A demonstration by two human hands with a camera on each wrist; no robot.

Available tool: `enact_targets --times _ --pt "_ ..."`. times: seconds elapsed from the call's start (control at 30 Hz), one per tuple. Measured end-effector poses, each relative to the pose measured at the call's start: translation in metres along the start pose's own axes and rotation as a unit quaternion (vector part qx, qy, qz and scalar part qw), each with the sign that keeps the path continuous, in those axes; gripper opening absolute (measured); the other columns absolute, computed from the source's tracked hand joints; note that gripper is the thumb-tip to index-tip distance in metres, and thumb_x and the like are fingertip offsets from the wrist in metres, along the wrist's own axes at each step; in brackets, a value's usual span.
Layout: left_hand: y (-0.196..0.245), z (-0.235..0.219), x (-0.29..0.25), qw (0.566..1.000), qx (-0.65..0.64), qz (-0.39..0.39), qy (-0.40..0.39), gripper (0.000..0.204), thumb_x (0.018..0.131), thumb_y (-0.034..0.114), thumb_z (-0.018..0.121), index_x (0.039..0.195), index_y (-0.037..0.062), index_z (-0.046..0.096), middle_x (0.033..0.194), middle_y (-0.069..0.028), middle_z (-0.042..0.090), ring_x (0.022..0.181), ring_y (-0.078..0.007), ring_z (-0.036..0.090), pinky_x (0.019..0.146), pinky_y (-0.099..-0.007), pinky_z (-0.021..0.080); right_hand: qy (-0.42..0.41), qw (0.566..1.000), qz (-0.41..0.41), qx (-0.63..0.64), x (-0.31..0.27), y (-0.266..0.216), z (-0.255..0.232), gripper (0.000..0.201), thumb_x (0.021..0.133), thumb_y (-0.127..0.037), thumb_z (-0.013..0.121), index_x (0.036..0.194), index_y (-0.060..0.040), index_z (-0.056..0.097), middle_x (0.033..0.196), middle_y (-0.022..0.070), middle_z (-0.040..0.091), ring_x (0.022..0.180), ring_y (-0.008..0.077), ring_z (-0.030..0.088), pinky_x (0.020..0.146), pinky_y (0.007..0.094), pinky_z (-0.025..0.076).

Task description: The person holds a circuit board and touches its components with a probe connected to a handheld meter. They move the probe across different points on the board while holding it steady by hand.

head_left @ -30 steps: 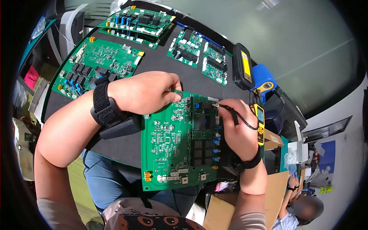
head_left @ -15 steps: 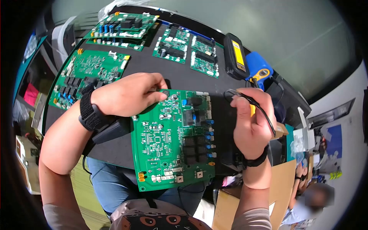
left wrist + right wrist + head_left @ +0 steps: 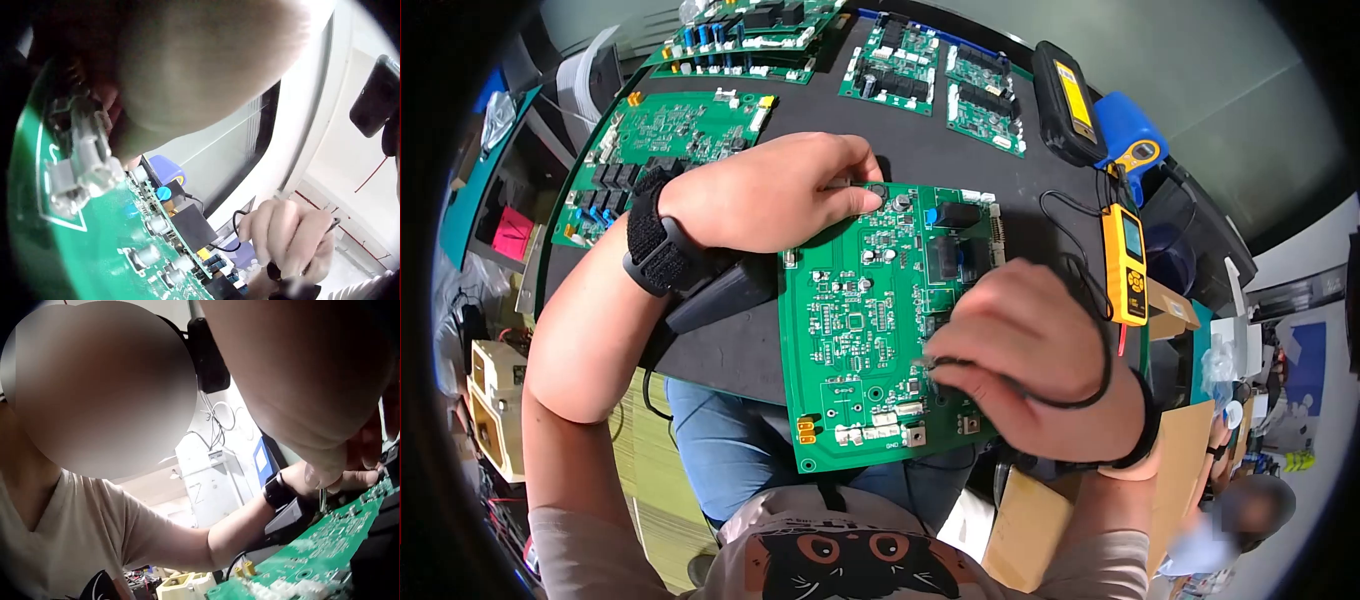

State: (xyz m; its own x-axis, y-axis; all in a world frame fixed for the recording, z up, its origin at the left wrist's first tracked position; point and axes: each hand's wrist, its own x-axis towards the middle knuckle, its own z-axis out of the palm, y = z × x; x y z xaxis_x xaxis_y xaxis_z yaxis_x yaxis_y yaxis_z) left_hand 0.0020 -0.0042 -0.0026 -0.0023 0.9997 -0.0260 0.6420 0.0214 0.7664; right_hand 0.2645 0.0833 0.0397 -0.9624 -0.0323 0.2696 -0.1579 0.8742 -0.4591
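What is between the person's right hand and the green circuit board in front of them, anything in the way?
Nothing visible blocks it. The right hand grips a black probe lead directly over the green circuit board, its tip down at the board's near part. The left hand holds the far edge.

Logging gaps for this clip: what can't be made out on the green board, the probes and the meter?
- Probe tip: head view, right hand covers where it meets the green circuit board.
- Left hand fingers: left wrist view, blurred, too close; what they pinch is unclear.
- Yellow meter display: head view, too small to read.
- Board's right side: right wrist view, cut off by the edge.
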Motion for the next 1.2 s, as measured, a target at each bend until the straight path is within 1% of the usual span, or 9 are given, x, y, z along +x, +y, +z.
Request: enact_targets --times 0.07,0.13,0.17,0.33,0.37,0.4,0.5,0.9,1.2 --pt "-0.002 0.0 0.0 0.999 0.034 0.019 0.0 0.021 0.107 0.02 0.064 0.113 -0.0008 0.06 0.074 -0.0048 0.055 0.069 -0.012 0.047 0.063 -0.0325 0.043 -0.016 1.0 -0.011 -0.004 0.001 -0.001 0.012 0.021 0.082 -0.003 0.077 0.102 -0.0073 0.071 0.093 0.0069 0.062 0.084 0.0293 0.06 0.076 0.0398 0.045" --pt "-0.003 0.0 0.0 0.999 0.028 0.02 0.002 0.022 0.107 0.019 0.065 0.113 -0.0017 0.06 0.075 -0.0079 0.058 0.069 -0.0142 0.05 0.064 -0.0343 0.045 -0.012 1.0 -0.024 -0.006 0.005 -0.002 0.022 0.022 0.08 -0.005 0.078 0.095 -0.0079 0.062 0.091 0.0059 0.057 0.088 0.0288 0.059 0.077 0.041 0.046" --pt "-0.005 0.0 0.0 0.999 0.033 0.031 0.006 0.023 0.106 0.019 0.065 0.113 -0.0019 0.06 0.076 -0.0088 0.059 0.069 -0.0147 0.051 0.065 -0.0345 0.046 -0.023 1.0 -0.013 0.008 0.006 -0.002 0.024 0.02 0.086 -0.004 0.076 0.105 -0.0078 0.071 0.095 0.0066 0.063 0.087 0.0283 0.06 0.077 0.0394 0.045" --pt "-0.004 0.0 -0.001 0.998 0.056 0.029 0.013 0.026 0.104 0.02 0.068 0.115 -0.0032 0.064 0.088 -0.0144 0.07 0.077 -0.0197 0.062 0.073 -0.0359 0.052 -0.024 0.998 -0.012 0.049 0.016 -0.001 0.038 0.021 0.085 0.0 0.075 0.105 -0.0053 0.07 0.095 0.0082 0.063 0.088 0.0298 0.06 0.078 0.0397 0.048" --pt "-0.001 -0.001 -0.001 0.998 0.067 0.009 0.014 0.028 0.102 0.021 0.07 0.116 -0.003 0.066 0.095 -0.0183 0.073 0.084 -0.0278 0.069 0.078 -0.0392 0.054 -0.024 0.998 -0.003 0.058 0.017 -0.002 0.04 0.022 0.085 0.002 0.075 0.104 -0.0042 0.07 0.096 0.009 0.063 0.087 0.0305 0.061 0.077 0.0398 0.049" --pt "-0.003 0.0 -0.001 0.998 0.062 0.007 0.021 0.028 0.102 0.021 0.07 0.116 -0.003 0.066 0.095 -0.0183 0.073 0.084 -0.0278 0.069 0.078 -0.0392 0.054 -0.032 0.998 -0.006 0.056 0.017 -0.003 0.042 0.022 0.085 0.002 0.075 0.104 -0.0042 0.07 0.096 0.009 0.063 0.087 0.0305 0.061 0.077 0.0398 0.049" --pt "-0.005 0.0 -0.001 0.993 0.107 0.034 0.025 0.028 0.099 0.022 0.072 0.112 -0.0028 0.068 0.102 -0.0223 0.073 0.098 -0.0414 0.069 0.085 -0.0441 0.055 -0.024 0.997 0.01 0.066 0.017 -0.006 0.044 0.024 0.083 0.006 0.075 0.105 -0.0023 0.069 0.094 0.0107 0.064 0.085 0.0318 0.061 0.075 0.0403 0.05" --pt "-0.007 -0.001 -0.001 0.991 0.126 0.029 0.016 0.028 0.097 0.023 0.073 0.107 -0.003 0.071 0.095 -0.0225 0.073 0.094 -0.0412 0.071 0.084 -0.0464 0.055 -0.028 0.998 0.019 0.051 0.015 -0.007 0.048 0.025 0.079 0.007 0.077 0.1 -0.002 0.069 0.091 0.0115 0.065 0.082 0.0323 0.061 0.072 0.0403 0.049" --pt "-0.01 0.0 0.0 0.992 0.119 0.04 0.034 0.028 0.097 0.023 0.074 0.106 -0.0023 0.07 0.091 -0.0212 0.072 0.09 -0.0396 0.071 0.08 -0.0453 0.054 -0.033 0.999 -0.009 0.035 0.011 -0.004 0.048 0.034 0.073 0.009 0.077 0.104 -0.0028 0.07 0.091 0.0108 0.065 0.086 0.0344 0.063 0.077 0.0431 0.051"
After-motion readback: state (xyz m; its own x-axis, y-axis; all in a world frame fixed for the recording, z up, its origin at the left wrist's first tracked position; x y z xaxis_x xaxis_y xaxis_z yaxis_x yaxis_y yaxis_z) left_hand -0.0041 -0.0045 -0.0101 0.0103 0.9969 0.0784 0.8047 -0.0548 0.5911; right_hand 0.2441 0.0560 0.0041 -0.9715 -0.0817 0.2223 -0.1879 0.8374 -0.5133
